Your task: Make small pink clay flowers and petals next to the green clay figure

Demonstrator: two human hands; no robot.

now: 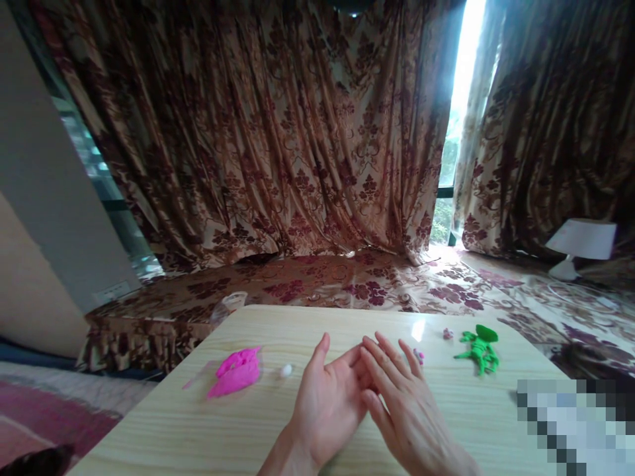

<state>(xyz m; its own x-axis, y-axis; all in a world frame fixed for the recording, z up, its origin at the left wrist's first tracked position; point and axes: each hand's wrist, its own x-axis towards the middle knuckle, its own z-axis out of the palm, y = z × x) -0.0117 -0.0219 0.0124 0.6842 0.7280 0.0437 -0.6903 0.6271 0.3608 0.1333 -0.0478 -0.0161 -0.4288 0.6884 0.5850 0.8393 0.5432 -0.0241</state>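
Observation:
Above the middle of the table, my left hand (332,400) is turned palm up with the thumb raised and apart. My right hand (404,393) lies palm down across its fingertips, its own fingers stretched out. Whether anything small sits between the two hands is hidden. To the left lies a bright pink lump of modelling clay (237,373) on clear plastic wrap, with a small white ball (286,371) beside it. Behind my right hand, a small pink and purple piece (419,357) shows in part. Farther right is a green clay figure (479,350) with several limbs and a flat leaf-like part.
A small mauve lump (448,334) lies near the green figure. The light wood table (163,430) ends at a bench with floral cloth (317,284). A clear plastic container (231,305) stands by its far left corner. A white lamp (581,241) is at the right; a pixelated patch covers the lower right.

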